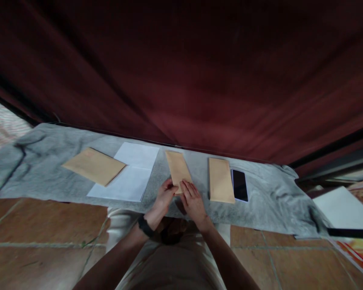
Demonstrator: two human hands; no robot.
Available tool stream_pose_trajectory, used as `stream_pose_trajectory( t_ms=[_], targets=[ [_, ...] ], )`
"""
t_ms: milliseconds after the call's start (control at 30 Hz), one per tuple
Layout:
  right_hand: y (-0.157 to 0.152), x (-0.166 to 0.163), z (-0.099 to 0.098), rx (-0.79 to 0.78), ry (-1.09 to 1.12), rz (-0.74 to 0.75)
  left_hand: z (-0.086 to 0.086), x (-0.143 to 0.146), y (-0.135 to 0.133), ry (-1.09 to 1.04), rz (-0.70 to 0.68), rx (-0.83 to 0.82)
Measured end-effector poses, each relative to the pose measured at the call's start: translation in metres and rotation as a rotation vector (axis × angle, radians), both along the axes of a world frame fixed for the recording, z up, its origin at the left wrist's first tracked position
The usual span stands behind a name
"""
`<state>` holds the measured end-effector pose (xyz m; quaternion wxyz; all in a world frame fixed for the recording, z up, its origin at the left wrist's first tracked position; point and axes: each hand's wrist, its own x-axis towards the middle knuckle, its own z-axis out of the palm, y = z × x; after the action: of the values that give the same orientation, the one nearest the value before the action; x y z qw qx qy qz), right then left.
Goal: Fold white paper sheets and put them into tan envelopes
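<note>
A narrow tan envelope (pixel 178 168) lies on a grey cloth (pixel 48 161) in front of me. My left hand (pixel 165 195) pinches its near left corner, fingers curled on the edge. My right hand (pixel 192 200) rests flat on the envelope's near end, fingers stretched out. A second tan envelope (pixel 220 179) lies just to the right. A larger tan envelope (pixel 93 165) sits at the left, partly on a white sheet of paper (pixel 130 173). I wear a black band (pixel 145 226) on my left wrist.
A black phone (pixel 239 185) lies beside the right-hand envelope. A dark red curtain (pixel 199 80) hangs behind the cloth. The floor is brown tile (pixel 33 233). White paper (pixel 341 207) and a colourful printed sheet (pixel 361 249) lie at the far right.
</note>
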<state>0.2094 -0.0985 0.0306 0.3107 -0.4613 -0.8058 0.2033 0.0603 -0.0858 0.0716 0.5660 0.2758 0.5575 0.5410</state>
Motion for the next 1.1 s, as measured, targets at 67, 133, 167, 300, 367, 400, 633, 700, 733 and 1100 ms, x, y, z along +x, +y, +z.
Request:
stream_pose_trajectory(
  t_ms=[67, 133, 167, 300, 367, 400, 633, 700, 733, 1100],
  targets=[
    [0.005, -0.003, 0.014, -0.096, 0.271, -0.096, 0.012, 0.004, 0.0, -0.012, -0.026, 0.056],
    [0.013, -0.006, 0.028, -0.218, 0.633, -0.226, 0.021, 0.003, 0.001, 0.034, -0.022, 0.134],
    [0.018, -0.008, 0.035, -0.283, 0.835, -0.298, 0.023, 0.001, 0.003, 0.103, -0.007, 0.183],
    [0.026, -0.016, 0.039, -0.565, 1.436, -0.396, 0.012, -0.016, 0.017, 0.583, 0.08, 0.4],
    [0.021, -0.022, 0.027, -0.683, 1.542, -0.381, -0.003, -0.026, 0.027, 0.8, 0.105, 0.481],
    [0.017, -0.025, 0.019, -0.727, 1.554, -0.379, -0.012, -0.031, 0.032, 0.895, 0.099, 0.504],
    [-0.001, -0.019, -0.026, -1.034, 1.42, -0.367, -0.057, -0.043, 0.071, 1.351, -0.282, 0.48],
    [-0.002, -0.007, -0.029, -1.122, 1.318, -0.299, -0.061, -0.038, 0.083, 1.444, -0.405, 0.453],
    [-0.002, -0.001, -0.029, -1.16, 1.272, -0.267, -0.063, -0.036, 0.088, 1.475, -0.456, 0.439],
    [-0.007, 0.014, -0.016, -1.001, 0.903, -0.206, -0.072, -0.017, 0.08, 1.482, -0.639, 0.577]
  ],
)
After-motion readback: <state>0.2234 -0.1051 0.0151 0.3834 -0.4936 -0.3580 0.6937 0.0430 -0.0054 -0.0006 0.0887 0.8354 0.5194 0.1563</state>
